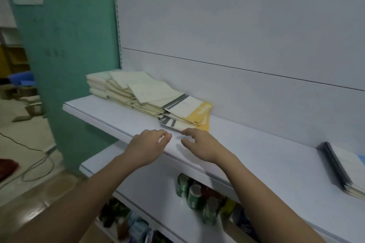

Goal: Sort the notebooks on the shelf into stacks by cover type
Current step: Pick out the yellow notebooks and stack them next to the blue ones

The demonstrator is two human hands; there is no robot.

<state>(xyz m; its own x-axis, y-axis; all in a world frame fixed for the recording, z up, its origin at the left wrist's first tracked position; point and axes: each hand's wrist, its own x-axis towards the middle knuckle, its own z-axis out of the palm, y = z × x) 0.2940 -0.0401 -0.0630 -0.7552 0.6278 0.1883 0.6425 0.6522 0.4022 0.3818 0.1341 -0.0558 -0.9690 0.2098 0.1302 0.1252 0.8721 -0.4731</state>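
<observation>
Two hands, left hand [147, 147] | right hand [199, 147] | fingers loosely curled, empty | flat paper notebooks [185, 112]

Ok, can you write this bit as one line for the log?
left hand: open, empty | right hand: open, fingertips near yellow-edged notebooks | cream notebooks: fanned, unsorted

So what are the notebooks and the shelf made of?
The notebooks look like paper with thin card covers, matte: they bend, fan out and show layered page edges. The yellow-and-white ones seem the same, with printed covers. The shelf looks like painted metal or coated board, smooth with a faint sheen; the picture cannot settle which.
</observation>
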